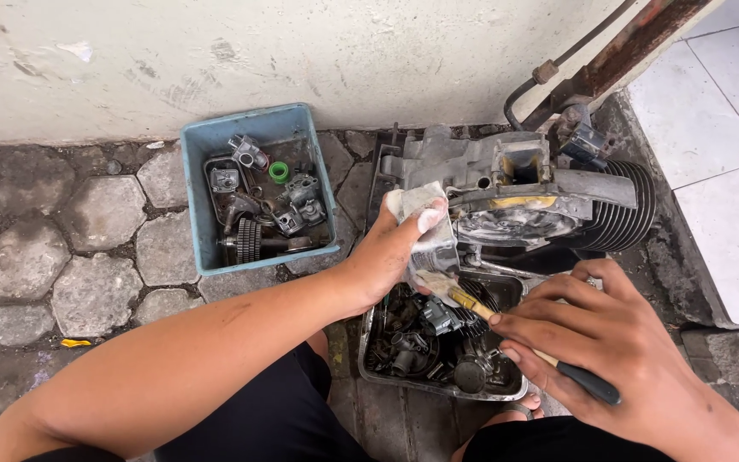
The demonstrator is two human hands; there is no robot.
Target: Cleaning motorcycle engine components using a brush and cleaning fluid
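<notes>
**Inspector:** While the person squats over the paving, the left hand is closed around a pale metal part, thumb across its top and fingers curled behind it. The part is held upright above the near edge of the metal tray, just in front of the engine block.

**Clerk:** And the other hand?

**Inspector:** The right hand grips a small brush with a dark handle and a yellow ferrule. Its fingers are wrapped tight round the handle, and the index finger lies along the shaft. The bristles touch the lower end of the pale part, so the two hands nearly meet over the tray.

**Clerk:** Contents of the tray?

**Inspector:** Dark, oily engine pieces, among them a round black cap and small gears (individual items are hard to tell apart under the grime). The tray sits between the person's knees, directly below both hands.

**Clerk:** Anything further off?

**Inspector:** A blue plastic bin stands left of the engine block, well clear of both hands. It holds a toothed gear, a green ring and several grey castings. The engine block's finned cylinder points right, toward the white tiles. Grey hexagonal pavers cover the ground by the wall.
</notes>
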